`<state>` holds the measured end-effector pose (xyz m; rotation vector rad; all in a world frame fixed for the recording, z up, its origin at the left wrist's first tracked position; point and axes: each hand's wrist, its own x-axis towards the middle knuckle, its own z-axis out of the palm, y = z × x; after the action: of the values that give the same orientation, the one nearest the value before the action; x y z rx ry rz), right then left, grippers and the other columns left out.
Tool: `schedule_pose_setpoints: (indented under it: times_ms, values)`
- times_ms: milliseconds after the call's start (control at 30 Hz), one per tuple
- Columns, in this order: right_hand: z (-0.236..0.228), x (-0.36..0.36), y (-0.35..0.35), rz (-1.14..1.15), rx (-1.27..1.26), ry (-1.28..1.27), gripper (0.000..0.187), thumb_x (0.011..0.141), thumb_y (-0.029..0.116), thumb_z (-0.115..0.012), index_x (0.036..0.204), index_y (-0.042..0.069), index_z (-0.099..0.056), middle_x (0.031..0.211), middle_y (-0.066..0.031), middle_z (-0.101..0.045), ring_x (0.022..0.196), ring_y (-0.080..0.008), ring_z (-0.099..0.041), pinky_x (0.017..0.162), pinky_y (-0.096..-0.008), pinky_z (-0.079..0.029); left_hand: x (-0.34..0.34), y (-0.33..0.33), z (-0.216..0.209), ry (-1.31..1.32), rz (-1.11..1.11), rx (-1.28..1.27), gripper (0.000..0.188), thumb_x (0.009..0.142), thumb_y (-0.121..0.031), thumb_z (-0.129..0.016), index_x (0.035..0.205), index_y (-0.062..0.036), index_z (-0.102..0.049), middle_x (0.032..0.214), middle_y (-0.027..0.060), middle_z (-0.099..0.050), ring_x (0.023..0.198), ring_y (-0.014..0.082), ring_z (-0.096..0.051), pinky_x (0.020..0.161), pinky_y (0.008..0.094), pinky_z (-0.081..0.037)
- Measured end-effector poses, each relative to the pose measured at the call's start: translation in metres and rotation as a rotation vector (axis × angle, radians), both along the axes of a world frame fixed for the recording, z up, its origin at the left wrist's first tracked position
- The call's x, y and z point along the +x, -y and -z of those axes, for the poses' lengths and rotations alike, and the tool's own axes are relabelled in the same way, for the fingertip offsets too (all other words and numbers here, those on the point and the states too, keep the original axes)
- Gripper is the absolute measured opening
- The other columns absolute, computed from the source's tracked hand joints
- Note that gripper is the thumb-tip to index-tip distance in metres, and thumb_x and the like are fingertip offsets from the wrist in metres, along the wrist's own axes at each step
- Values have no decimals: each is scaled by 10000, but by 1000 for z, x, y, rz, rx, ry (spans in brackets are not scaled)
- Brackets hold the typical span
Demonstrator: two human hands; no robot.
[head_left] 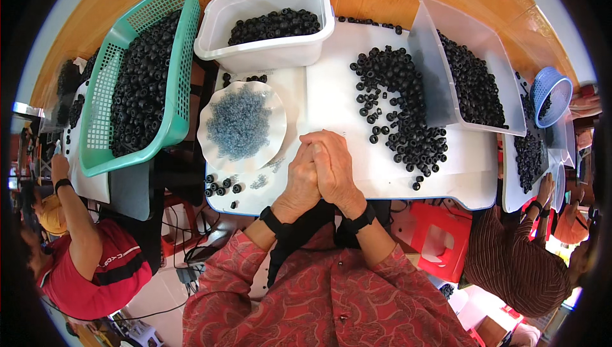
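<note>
My left hand (300, 180) and my right hand (334, 167) are clasped together over the front of the white tabletop (331, 108). Their fingers are closed around each other, and anything between the palms is hidden. Just left of them stands a white scalloped plate (273, 131) with a heap of small translucent blue-grey beads (239, 120). To the right, a loose pile of black beads (408, 101) spreads over the table. A few more black beads (223, 185) lie by the plate's near side, next to some tiny clear ones (259, 182).
Black beads fill a green basket (172, 133) at left, a white tub (280, 55) at the back and a clear bin (433, 92) at right. A blue basket (552, 92) sits far right. Co-workers sit at both sides. A red stool (440, 235) stands below the table.
</note>
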<state>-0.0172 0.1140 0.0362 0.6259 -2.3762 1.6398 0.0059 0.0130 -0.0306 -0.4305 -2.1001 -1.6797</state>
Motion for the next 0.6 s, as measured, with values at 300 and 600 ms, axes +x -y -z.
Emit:
schedule_pose_setpoints:
  times_ms: [300, 600]
  values:
    - [15, 5, -15, 80, -477, 216, 295, 1006, 19, -407, 1269, -29, -533, 1214, -149, -599, 1128, -198, -584, 1022, -331, -460, -2, -2, -47, -124, -131, -469, 289, 729, 49, -691, 1005, -3, -622, 910, 144, -581, 812, 334, -580, 693, 406, -515]
    - [22, 41, -43, 326, -101, 24, 370, 850, -137, -576, 1200, -16, -583, 1149, -162, -595, 1015, -264, -622, 893, -335, -520, -2, 3, -47, -62, -111, -349, 258, 792, 38, -722, 1036, -13, -651, 944, 157, -628, 795, 341, -638, 668, 392, -529]
